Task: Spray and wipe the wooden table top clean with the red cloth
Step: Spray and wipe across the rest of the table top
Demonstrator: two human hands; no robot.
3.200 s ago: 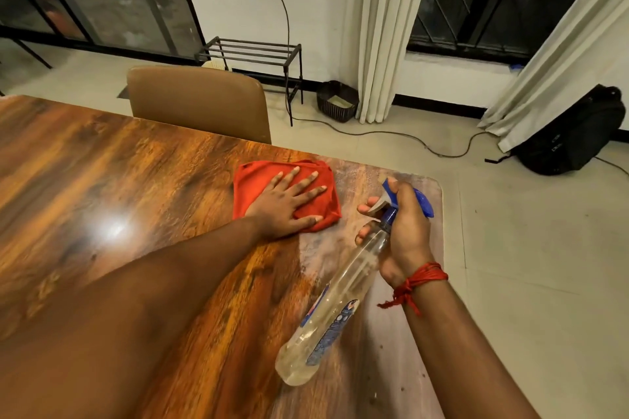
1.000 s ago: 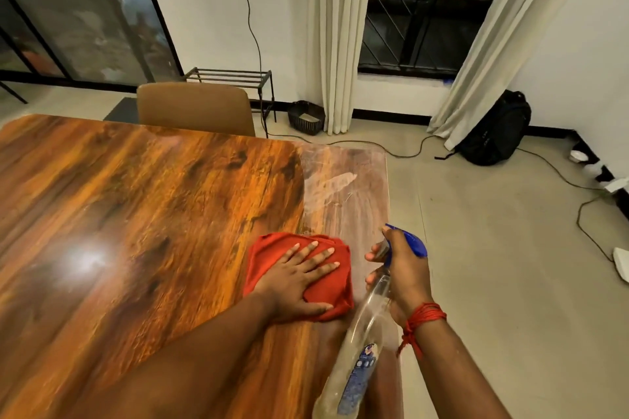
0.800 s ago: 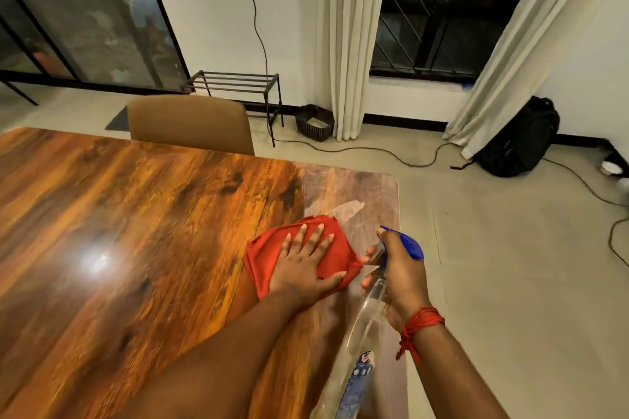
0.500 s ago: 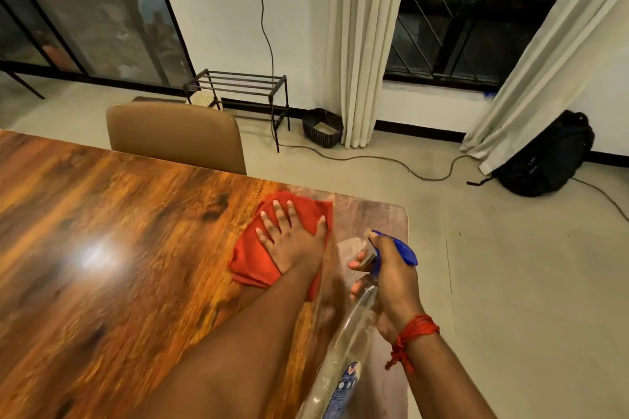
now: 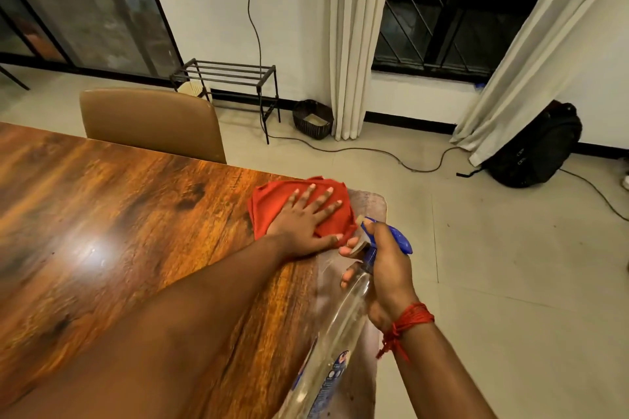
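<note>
The red cloth (image 5: 269,204) lies flat at the far right corner of the glossy wooden table top (image 5: 112,224). My left hand (image 5: 306,218) presses down on the cloth with fingers spread. My right hand (image 5: 384,265) grips the neck of a clear spray bottle (image 5: 333,343) with a blue trigger head, held tilted over the table's right edge; a red thread is tied around that wrist. The bottle's base runs out of view at the bottom.
A tan chair back (image 5: 149,119) stands against the table's far side. Behind it are a black metal rack (image 5: 228,78), a small dark basket (image 5: 313,117), white curtains, a floor cable (image 5: 391,155) and a black backpack (image 5: 537,150) on the tiled floor.
My left hand has slid the red cloth away from me and to the right, up to the far corner of the table. My right hand has kept hold of the spray bottle.
</note>
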